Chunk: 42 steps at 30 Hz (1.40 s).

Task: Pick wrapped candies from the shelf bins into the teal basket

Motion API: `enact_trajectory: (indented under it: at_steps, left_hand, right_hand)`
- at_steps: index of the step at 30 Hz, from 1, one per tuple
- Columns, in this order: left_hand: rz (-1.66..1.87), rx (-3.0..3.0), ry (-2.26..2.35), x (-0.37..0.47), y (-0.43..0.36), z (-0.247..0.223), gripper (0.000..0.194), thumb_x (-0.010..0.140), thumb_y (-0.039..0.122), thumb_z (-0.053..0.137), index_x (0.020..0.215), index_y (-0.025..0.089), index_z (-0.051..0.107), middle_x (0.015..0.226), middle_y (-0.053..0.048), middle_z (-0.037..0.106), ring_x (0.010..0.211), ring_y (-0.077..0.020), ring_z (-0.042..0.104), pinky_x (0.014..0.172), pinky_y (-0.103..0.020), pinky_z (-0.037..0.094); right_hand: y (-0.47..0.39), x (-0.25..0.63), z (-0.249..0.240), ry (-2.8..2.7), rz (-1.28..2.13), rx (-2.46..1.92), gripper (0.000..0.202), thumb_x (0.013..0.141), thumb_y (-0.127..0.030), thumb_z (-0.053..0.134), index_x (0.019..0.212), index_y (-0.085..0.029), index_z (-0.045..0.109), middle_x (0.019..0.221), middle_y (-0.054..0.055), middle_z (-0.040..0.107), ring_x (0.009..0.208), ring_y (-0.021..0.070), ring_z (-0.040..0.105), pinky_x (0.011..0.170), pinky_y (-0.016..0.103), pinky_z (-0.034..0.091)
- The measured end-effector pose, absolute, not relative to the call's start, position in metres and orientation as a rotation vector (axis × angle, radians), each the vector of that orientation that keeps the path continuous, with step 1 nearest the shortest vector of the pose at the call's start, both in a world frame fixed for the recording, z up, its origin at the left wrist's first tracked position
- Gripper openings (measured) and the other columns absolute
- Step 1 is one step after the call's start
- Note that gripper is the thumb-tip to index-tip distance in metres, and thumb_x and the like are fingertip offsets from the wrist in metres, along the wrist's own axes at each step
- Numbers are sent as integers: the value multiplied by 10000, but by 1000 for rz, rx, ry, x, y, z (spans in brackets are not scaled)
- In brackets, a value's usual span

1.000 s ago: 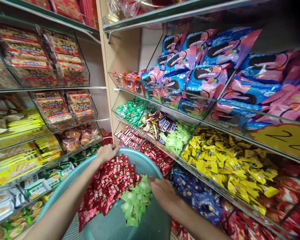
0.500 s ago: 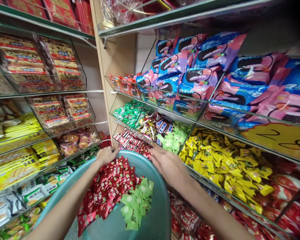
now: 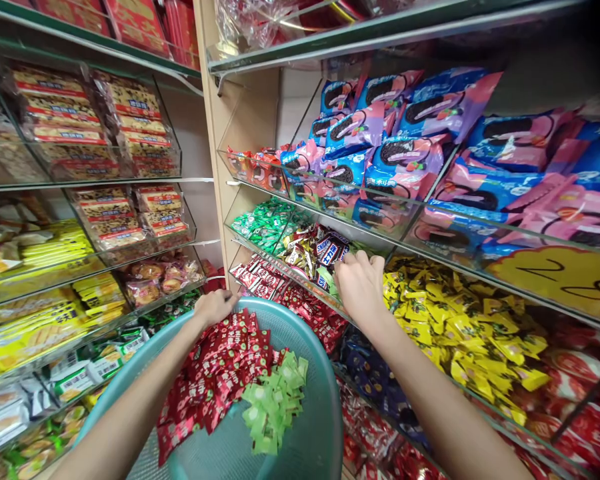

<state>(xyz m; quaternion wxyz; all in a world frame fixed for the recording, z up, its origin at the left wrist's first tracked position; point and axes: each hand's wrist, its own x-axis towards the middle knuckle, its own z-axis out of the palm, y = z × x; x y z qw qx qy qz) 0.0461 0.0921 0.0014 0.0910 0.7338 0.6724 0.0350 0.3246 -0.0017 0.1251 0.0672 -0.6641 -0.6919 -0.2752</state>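
A teal mesh basket holds a heap of red packets and a smaller pile of light green packets. My left hand is closed on the basket's far rim. My right hand is over the shelf compartment of green packets, beside the dark Snickers bars. Its fingers are curled downward and their tips are hidden, so what they hold, if anything, does not show.
Yellow packets fill the compartment to the right. Blue and pink cookie packs stand above, behind a clear shelf front. A wooden upright divides these shelves from the left ones, which hold wrapped bars.
My right hand has moved up and to the right, from beside the basket's rim to the green packets' compartment, and its fingers have curled. My left hand stays on the rim.
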Motion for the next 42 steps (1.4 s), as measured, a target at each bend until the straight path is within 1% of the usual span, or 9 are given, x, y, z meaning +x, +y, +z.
enact_trajectory:
  at_steps: [9,15,19,25,31,33,35,38,42]
  left_hand:
    - [106,2168,2006,42,93,-1,652,753,643,160,1022,288,636,980,-86,682,915,-271,610,740,-353,430]
    - [111,2168,1995,41,95,-2,648,755,642,171,979,269,651,949,-87,688,906,-263,614,740,-338,427]
    - [89,2183,2004,40,96,-4,674,749,654,149,982,266,648,962,-85,686,910,-263,614,742,-339,432]
    - [74,2192,1998,40,95,-4,678,751,648,135,981,265,646,949,-91,686,903,-273,615,734,-353,435]
    - [77,2166,2008,40,93,-3,668,750,647,149,1010,275,638,971,-91,684,917,-281,611,735,-357,434]
    - [81,2162,2010,40,92,-3,661,752,643,156,1026,275,632,980,-94,682,923,-284,609,737,-361,433]
    - [84,2161,2009,40,92,-3,653,755,638,165,1020,271,635,977,-94,683,921,-280,609,741,-358,431]
    - [89,2161,2005,40,92,-3,641,758,634,178,986,263,647,958,-89,686,912,-266,613,748,-345,428]
    - [85,2155,2005,43,92,-2,636,757,634,175,955,265,653,951,-89,687,898,-270,615,736,-351,430]
  right_hand:
    - [-9,331,125,-2033,-808,-1820,248,865,-199,363,765,-141,582,797,94,563,809,222,404,662,351,207]
    - [-54,312,128,-2189,-304,-1467,286,909,-281,321,773,-185,553,862,44,564,828,173,431,722,300,281]
    - [-65,299,86,-2470,19,-1317,279,921,-274,309,787,-207,544,852,2,567,820,145,450,736,270,307]
    - [-49,299,7,-2709,-46,-1326,193,895,-230,389,778,-190,537,810,3,559,825,141,458,751,285,303]
    - [-52,302,-4,-2804,80,-1319,116,844,-216,475,785,-195,572,958,14,590,964,159,460,901,362,265]
    - [-55,302,3,-2772,117,-1396,111,789,-271,553,852,-187,591,1189,64,519,1136,210,383,979,431,189]
    - [-58,303,9,-2739,123,-1515,240,734,-302,608,929,-161,596,1375,124,338,1268,265,233,1012,499,108]
    - [-59,304,9,-2738,128,-1642,314,709,-312,623,967,-134,603,1449,148,157,1321,288,101,1022,555,31]
    - [-61,306,3,-2741,135,-1679,325,706,-329,621,971,-142,620,1459,125,95,1332,283,47,1027,569,6]
